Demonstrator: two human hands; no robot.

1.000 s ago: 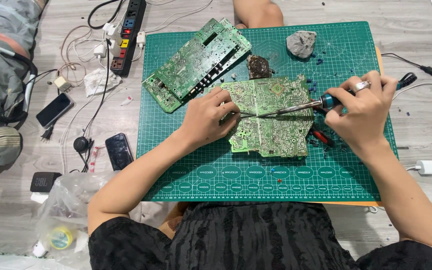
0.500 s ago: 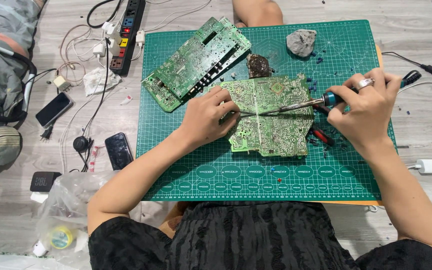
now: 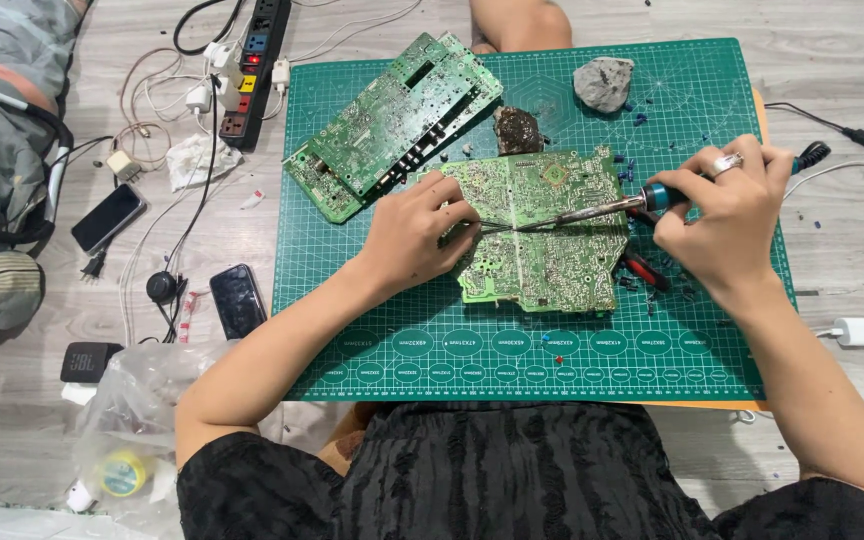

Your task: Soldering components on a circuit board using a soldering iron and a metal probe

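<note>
The circuit board (image 3: 542,235) lies flat on the green cutting mat (image 3: 512,350), solder side up. The left hand (image 3: 414,235) rests on its left edge, fingers (image 3: 452,205) curled and pinching a thin tool against the board. The right hand (image 3: 727,215) grips the soldering iron (image 3: 602,208), fingers pressed together around its blue handle; the tip touches the board just beside the left fingers. A second circuit board (image 3: 392,125) lies beyond them.

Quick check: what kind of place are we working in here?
Likely a home floor set up for electronics repair: a green cutting mat on grey floorboards, circuit boards, a soldering iron in the right hand, a power strip.
</note>
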